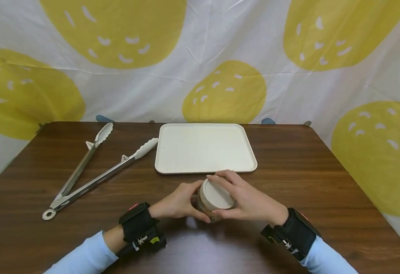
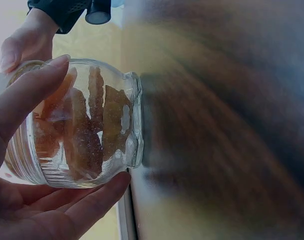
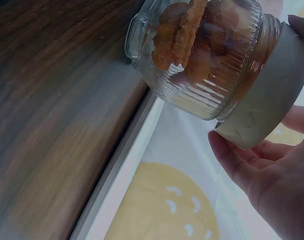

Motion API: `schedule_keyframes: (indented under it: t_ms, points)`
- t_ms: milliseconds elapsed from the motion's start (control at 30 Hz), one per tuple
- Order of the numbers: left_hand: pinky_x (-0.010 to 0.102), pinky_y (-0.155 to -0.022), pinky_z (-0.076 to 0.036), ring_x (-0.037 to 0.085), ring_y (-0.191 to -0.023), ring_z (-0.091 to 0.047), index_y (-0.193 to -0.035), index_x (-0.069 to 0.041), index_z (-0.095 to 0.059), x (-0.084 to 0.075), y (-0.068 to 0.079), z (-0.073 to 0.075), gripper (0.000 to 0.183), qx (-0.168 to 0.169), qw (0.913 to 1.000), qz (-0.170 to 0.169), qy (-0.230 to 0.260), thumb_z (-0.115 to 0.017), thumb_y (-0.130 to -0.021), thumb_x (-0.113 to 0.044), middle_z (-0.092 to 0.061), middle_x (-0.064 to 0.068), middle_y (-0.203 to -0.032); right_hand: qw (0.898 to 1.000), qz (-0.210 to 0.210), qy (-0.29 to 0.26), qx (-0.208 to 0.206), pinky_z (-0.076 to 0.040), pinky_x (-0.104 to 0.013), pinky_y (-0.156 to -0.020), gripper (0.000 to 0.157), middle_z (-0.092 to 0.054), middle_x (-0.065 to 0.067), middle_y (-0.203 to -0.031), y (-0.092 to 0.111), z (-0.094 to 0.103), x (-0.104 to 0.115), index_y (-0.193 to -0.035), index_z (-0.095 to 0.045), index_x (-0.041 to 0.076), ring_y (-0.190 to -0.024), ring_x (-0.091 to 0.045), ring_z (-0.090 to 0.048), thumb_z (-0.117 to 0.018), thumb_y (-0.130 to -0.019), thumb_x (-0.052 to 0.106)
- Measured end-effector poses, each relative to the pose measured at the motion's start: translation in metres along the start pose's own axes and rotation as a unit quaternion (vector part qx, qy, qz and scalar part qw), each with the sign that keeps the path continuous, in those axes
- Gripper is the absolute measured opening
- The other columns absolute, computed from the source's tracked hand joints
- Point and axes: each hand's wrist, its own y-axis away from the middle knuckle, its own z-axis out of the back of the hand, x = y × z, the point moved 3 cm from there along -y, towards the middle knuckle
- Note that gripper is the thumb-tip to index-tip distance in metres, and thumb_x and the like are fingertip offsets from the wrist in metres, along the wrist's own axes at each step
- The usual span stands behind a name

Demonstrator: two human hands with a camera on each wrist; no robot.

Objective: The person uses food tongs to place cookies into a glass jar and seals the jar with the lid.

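Observation:
A clear glass jar stands on the table between my two hands, with ribbed sides and orange-brown strip-like pieces inside. My left hand grips the jar's body, thumb on one side and fingers on the other. From the right, my right hand holds the off-white round lid by its edge. In the right wrist view, the lid is at the jar's mouth, and some of the glass thread shows below its rim.
Behind the jar lies a white rectangular tray. Long metal tongs with white scalloped tips lie spread at the left, one tip near the tray's edge. A white cloth with yellow shapes hangs behind the brown wooden table.

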Motion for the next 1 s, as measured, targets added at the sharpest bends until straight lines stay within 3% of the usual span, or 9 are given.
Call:
schedule_keyframes:
  t_ms: [333, 567, 700, 833, 1000]
  points:
    - [0.029, -0.085, -0.043, 0.021, -0.106, -0.052, -0.128, -0.003, -0.040, 0.000, 0.000, 0.001, 0.082, -0.004, 0.9999, -0.001, -0.013, -0.082, -0.061, -0.021, -0.053, 0.012, -0.118, 0.999, 0.004, 0.015, 0.028, -0.044, -0.029, -0.078, 0.067, -0.036, -0.013, -0.126, -0.008, -0.006, 0.002, -0.134, -0.039, 0.015, -0.110, -0.018, -0.039, -0.066, -0.077, 0.038]
    - [0.025, -0.080, -0.045, 0.020, -0.099, -0.054, -0.123, 0.000, -0.043, 0.001, 0.000, 0.001, 0.077, -0.015, 0.9996, -0.010, -0.022, -0.082, -0.061, -0.023, -0.056, 0.013, -0.113, 0.995, -0.007, 0.093, -0.042, -0.045, -0.032, -0.073, 0.057, -0.038, -0.016, -0.117, -0.011, -0.017, 0.014, -0.129, -0.045, 0.018, -0.101, -0.023, -0.042, -0.048, -0.084, 0.053]
    - [0.025, -0.080, -0.045, 0.018, -0.098, -0.055, -0.123, 0.000, -0.045, 0.000, 0.000, 0.001, 0.077, -0.016, 0.9995, -0.004, -0.026, -0.082, -0.060, -0.024, -0.057, 0.011, -0.111, 0.992, -0.007, 0.111, -0.066, -0.045, -0.032, -0.071, 0.051, -0.040, -0.016, -0.113, -0.014, -0.017, 0.017, -0.125, -0.049, 0.018, -0.097, -0.023, -0.043, -0.055, -0.084, 0.046]
    - [0.028, -0.083, -0.044, 0.020, -0.101, -0.054, -0.125, 0.000, -0.042, 0.000, 0.000, 0.001, 0.080, -0.011, 0.9995, 0.006, -0.031, -0.082, -0.060, -0.024, -0.057, 0.012, -0.111, 0.994, 0.010, 0.093, -0.057, -0.045, -0.028, -0.071, 0.057, -0.041, -0.013, -0.112, -0.015, -0.014, 0.015, -0.124, -0.048, 0.011, -0.097, -0.020, -0.044, -0.065, -0.076, 0.037]
    - [0.028, -0.083, -0.043, 0.019, -0.102, -0.054, -0.126, -0.001, -0.041, 0.000, 0.002, 0.001, 0.081, -0.010, 0.9995, 0.017, -0.024, -0.083, -0.059, -0.023, -0.057, 0.010, -0.113, 0.994, 0.025, 0.095, -0.037, -0.043, -0.027, -0.071, 0.055, -0.042, -0.010, -0.110, -0.017, -0.017, 0.011, -0.123, -0.047, 0.010, -0.093, -0.017, -0.045, -0.062, -0.076, 0.035]
